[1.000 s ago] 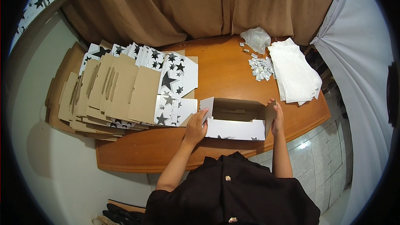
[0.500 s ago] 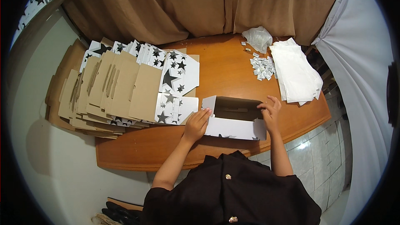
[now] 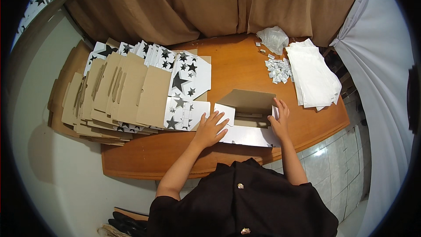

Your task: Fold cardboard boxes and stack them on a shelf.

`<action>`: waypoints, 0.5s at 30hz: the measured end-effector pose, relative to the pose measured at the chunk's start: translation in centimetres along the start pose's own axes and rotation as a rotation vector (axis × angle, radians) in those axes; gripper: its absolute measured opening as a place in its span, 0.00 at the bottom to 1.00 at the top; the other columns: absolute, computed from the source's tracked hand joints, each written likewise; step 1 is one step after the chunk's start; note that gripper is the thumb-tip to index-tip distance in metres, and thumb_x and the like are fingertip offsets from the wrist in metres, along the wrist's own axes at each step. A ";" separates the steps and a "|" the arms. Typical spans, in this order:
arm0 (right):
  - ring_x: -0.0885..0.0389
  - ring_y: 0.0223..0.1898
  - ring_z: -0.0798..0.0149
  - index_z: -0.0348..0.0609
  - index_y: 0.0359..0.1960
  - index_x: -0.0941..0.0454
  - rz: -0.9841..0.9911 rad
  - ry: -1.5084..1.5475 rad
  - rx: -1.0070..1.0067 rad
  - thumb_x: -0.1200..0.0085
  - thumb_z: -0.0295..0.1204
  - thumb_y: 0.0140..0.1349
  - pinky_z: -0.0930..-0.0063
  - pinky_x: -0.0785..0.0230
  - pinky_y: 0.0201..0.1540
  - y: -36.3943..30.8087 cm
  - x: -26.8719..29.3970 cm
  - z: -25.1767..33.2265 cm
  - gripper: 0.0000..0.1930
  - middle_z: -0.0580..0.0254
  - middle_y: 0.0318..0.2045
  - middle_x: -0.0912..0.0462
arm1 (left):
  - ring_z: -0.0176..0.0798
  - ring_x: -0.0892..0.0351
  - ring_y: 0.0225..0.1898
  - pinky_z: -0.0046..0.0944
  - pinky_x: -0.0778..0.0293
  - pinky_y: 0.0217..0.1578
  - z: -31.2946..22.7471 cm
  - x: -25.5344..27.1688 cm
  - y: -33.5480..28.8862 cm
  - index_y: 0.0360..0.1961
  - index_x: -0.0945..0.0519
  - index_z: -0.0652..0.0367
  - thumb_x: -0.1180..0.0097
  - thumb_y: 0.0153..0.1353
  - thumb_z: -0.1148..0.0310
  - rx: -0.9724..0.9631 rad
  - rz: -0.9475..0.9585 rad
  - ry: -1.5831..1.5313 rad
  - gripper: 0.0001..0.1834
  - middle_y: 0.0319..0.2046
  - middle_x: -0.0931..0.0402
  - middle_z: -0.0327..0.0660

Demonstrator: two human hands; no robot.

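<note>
The box (image 3: 248, 135) is white outside and brown inside. The flattened cartons (image 3: 154, 96) show plain brown and white with black and grey stars. Orange-brown table (image 3: 151, 156), brown curtain (image 3: 188, 6), white sheets (image 3: 313, 77), whitish-grey packets (image 3: 278, 70), black shirt (image 3: 210, 197) with 2 gold buttons (image 3: 240, 185).

Noted brown curtain (image 3: 210, 6) at twelve o'clock, pale drape (image 3: 383, 105) at three, tiled floor (image 3: 326, 171) at four, pale wall (image 3: 35, 109) at nine.
</note>
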State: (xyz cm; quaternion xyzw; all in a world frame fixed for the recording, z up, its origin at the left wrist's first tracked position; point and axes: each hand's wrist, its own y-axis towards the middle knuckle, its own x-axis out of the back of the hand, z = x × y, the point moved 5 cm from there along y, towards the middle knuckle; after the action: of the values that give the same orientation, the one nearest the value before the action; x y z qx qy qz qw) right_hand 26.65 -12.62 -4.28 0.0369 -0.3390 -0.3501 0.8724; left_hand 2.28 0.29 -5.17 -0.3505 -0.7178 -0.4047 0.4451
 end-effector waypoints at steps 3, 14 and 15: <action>0.47 0.62 0.48 0.50 0.59 0.36 -0.027 -0.011 0.004 0.47 0.27 0.42 0.58 0.57 0.64 0.0 0.3 0.2 0.35 0.48 0.59 0.41 | 0.44 0.41 0.61 0.65 0.50 0.56 0.0 -0.2 0.0 0.51 0.25 0.47 0.51 0.58 0.54 -0.011 0.005 0.053 0.21 0.57 0.35 0.42; 0.44 0.61 0.47 0.46 0.57 0.37 -0.138 0.246 -0.042 0.45 0.25 0.43 0.60 0.55 0.64 -0.5 1.3 -1.3 0.33 0.48 0.57 0.40 | 0.49 0.45 0.63 0.65 0.53 0.58 0.3 0.3 -0.2 0.54 0.28 0.49 0.52 0.59 0.55 0.064 0.013 -0.077 0.22 0.58 0.37 0.45; 0.44 0.61 0.47 0.45 0.58 0.38 -0.120 0.138 -0.040 0.43 0.25 0.43 0.59 0.53 0.63 -0.7 1.5 -1.0 0.34 0.48 0.57 0.39 | 0.51 0.46 0.63 0.64 0.53 0.59 0.3 0.4 -0.4 0.56 0.30 0.50 0.52 0.60 0.56 0.097 0.006 -0.092 0.23 0.59 0.39 0.47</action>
State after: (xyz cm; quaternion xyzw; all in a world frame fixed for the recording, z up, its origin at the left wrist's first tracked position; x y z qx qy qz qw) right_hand 27.68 -14.25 -4.45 0.0635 -0.2681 -0.4050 0.8718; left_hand 1.63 0.46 -5.01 -0.3491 -0.7552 -0.3516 0.4292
